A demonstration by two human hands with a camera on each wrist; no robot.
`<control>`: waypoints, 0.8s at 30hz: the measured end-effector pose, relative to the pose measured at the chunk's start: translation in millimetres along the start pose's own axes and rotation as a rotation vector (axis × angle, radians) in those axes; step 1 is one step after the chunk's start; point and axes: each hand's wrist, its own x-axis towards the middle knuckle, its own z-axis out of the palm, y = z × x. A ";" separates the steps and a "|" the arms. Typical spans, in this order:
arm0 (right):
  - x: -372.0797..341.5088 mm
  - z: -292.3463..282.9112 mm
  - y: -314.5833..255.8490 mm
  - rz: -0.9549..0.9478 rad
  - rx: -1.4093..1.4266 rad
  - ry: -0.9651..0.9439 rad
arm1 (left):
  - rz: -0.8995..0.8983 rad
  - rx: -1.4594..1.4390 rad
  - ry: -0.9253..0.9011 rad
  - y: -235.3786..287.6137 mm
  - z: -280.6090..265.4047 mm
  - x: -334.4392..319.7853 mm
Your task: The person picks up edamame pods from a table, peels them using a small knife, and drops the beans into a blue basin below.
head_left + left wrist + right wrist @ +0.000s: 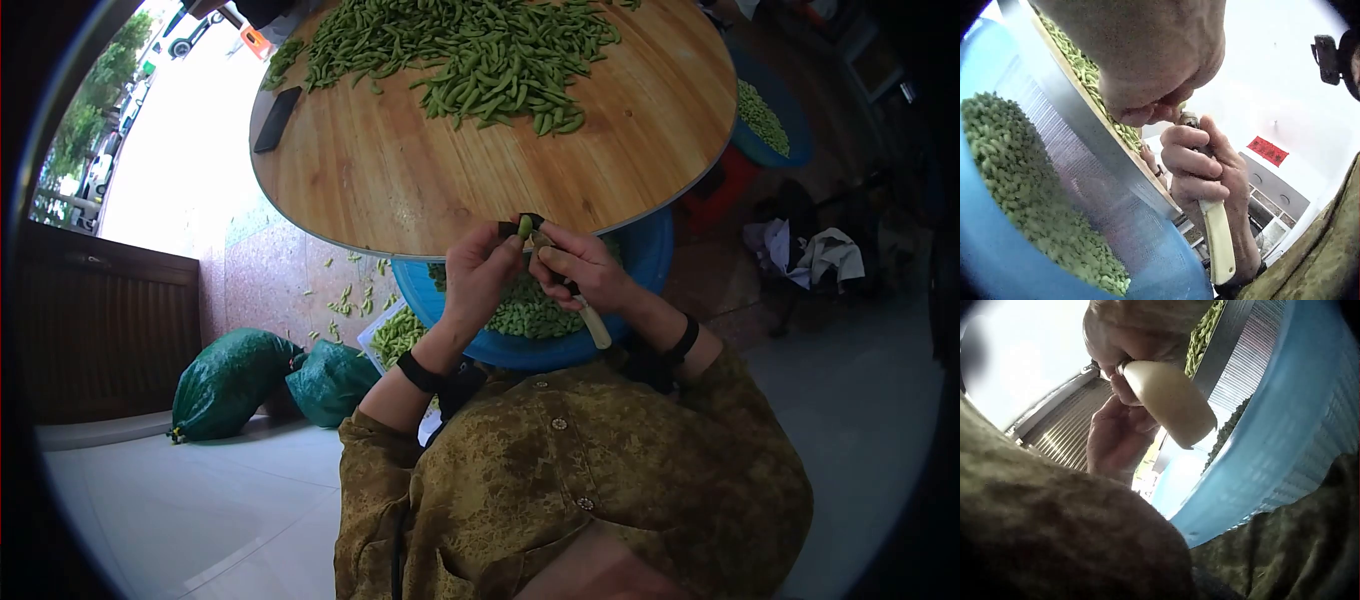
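In the head view a green pod (525, 227) is pinched between the thumb and fingers of the left hand (484, 268), above the near edge of the round table. Right beside it, the right hand (590, 271) grips a tool with a cream handle (594, 325); its fingers curl round the handle, and its tip meets the pod. The left wrist view shows the handle (1219, 240) pointing down out of the right fist (1200, 165). Below both hands, a blue basin (470, 347) holds shelled green beans (535, 308).
Many green pods (500, 75) cover the far part of the wooden table (400, 180), with a dark flat object (277, 120) at its left. Green sacks (235, 380) and a box of pods (398, 335) stand on the floor at left. Another basin (770, 130) is at right.
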 end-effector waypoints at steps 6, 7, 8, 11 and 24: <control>0.0 8.1 2.3 -0.042 -0.082 0.146 | 0.097 0.032 0.032 -4.3 1.9 -4.1; 0.0 7.7 2.2 -0.043 -0.081 0.147 | 0.076 0.011 0.050 -3.5 3.8 -2.7; -0.2 7.1 2.2 -0.027 -0.055 0.164 | 0.053 -0.011 0.070 -3.0 4.9 -1.7; -1.6 1.6 -1.3 -0.004 0.022 0.127 | -0.181 -0.161 0.004 -3.2 -3.9 5.9; -13.0 2.6 -8.9 0.089 -0.062 0.099 | -0.427 -0.461 -0.117 7.2 2.4 -11.3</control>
